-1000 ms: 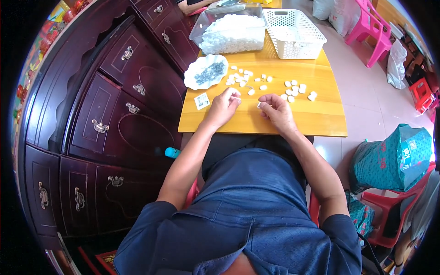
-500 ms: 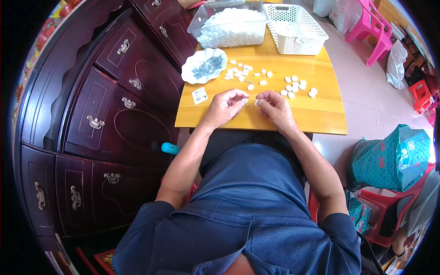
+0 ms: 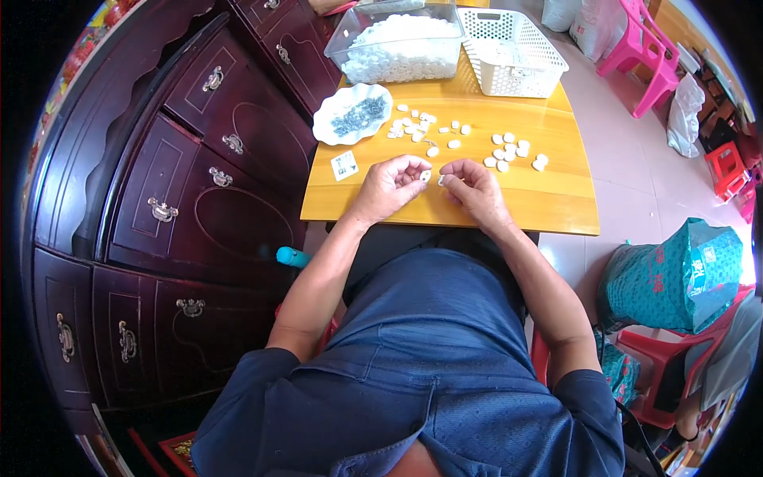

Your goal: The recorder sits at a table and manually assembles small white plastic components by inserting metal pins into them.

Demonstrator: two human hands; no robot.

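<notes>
Near the front edge of the wooden worktop (image 3: 509, 203), the left hand (image 3: 391, 184) and the right hand (image 3: 474, 184) rest close together, almost touching at the fingertips. The left hand's fingers pinch a small white piece (image 3: 426, 176) between thumb and forefinger. The right hand's fingers are drawn narrow around something tiny at their tips, too small to make out. Beyond the hands, loose white pieces (image 3: 509, 151) lie scattered across the middle of the worktop, some in a cluster toward the left, others toward the right edge. A small white card (image 3: 344, 165) lies near the left edge, just beside the left hand. At the far left corner sits a white scalloped dish (image 3: 351, 114) holding small grey metal parts. Behind it stands a clear plastic bin (image 3: 400, 41) heaped with white pieces, and next to that, at the far right corner, a white lattice basket (image 3: 513, 52). A dark wooden cabinet (image 3: 183, 183) with metal handles stands against the worktop's left side.
</notes>
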